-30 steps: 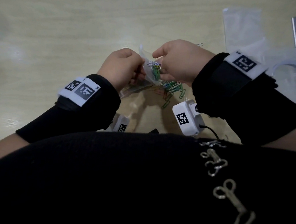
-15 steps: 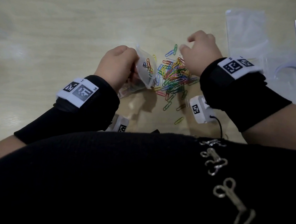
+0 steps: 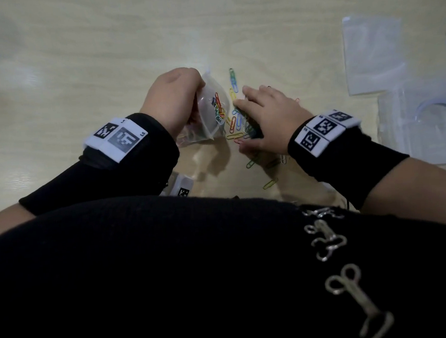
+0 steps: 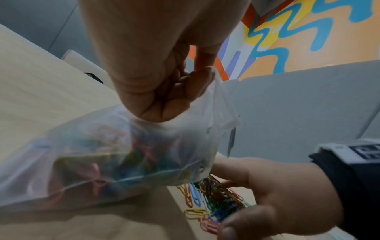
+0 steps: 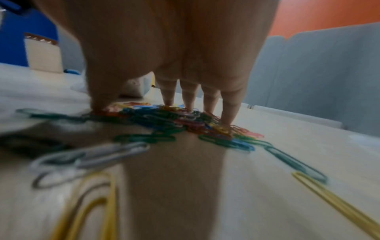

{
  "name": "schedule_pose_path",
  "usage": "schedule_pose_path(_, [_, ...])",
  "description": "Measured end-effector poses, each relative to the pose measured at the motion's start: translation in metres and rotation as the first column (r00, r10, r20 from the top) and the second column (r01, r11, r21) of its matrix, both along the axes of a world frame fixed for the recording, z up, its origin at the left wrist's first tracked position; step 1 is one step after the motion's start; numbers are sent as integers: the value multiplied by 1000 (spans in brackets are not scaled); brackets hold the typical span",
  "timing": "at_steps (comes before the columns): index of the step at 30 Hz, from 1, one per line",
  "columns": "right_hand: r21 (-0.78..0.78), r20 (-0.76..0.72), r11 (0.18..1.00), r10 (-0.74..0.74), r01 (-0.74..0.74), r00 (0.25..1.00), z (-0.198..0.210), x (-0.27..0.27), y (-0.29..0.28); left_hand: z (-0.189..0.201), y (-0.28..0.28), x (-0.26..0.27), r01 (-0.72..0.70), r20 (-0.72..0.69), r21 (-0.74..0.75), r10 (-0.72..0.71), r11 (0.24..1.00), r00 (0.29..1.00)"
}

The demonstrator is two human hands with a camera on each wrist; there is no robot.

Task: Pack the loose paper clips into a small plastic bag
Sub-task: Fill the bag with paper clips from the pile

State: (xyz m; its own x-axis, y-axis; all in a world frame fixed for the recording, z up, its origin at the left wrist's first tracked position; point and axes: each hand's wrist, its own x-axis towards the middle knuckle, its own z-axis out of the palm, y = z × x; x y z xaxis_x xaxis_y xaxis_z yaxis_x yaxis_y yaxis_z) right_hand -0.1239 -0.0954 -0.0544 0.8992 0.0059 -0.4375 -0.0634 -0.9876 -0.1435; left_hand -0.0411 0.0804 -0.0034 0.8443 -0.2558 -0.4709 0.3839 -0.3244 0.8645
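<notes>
A pale wood-grain desk (image 3: 102, 45) fills the upper half of the head view, with the person's black sweater (image 3: 171, 278) taking up the whole lower half. At the right edge of that view lies a clear plastic container (image 3: 424, 117), and above it, in the upper right, a flat empty zip bag (image 3: 372, 55).

The left hand (image 3: 172, 98), just left of frame centre, holds up the small plastic bag (image 3: 213, 103). Its grip is curled, thumb and fingers pinching the bag's top edge so the mouth gapes toward the right. In the left wrist view the bag (image 4: 115, 154) hangs below the fist across the left half of the frame, with a cluster of coloured clips showing blurred through the plastic.

The right hand (image 3: 271, 115) lies just right of centre, palm down over the heap of loose paper clips (image 3: 240, 125). Its grip is spread: in the right wrist view the fingertips (image 5: 228, 120) and the thumb stand down on either side of the heap (image 5: 164, 120), touching it, with no clip lifted off the desk.

Stray clips lie apart from the heap: a green one (image 3: 233, 79) above it, a yellow one (image 3: 270, 184) below it near the sweater.
</notes>
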Motion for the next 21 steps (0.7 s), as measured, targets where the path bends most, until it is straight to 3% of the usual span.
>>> schedule_pose_path(6, [78, 173, 994, -96, 83, 980, -5, -10, -8, -7, -2, 3, 24, -1, -51, -24, 998, 1000])
schedule_pose_path(15, [138, 161, 940, -331, 311, 930, 23, 11, -9, -8, -6, -1, 93, -17, -136, -96, 986, 995])
schedule_pose_path(18, [252, 81, 864, -467, 435, 881, 35, 19, -10, -9, -5, 0, 120, 13, -132, -119, 984, 993])
schedule_pose_path(19, [344, 39, 804, -528, 485, 849, 40, 20, -9, -10, -5, 0, 129, 29, -127, -126, 984, 992])
schedule_pose_path(21, [570, -88, 594, -643, 568, 761, 53, 22, -4, -11, -4, 1, 152, 60, -98, -146, 984, 987])
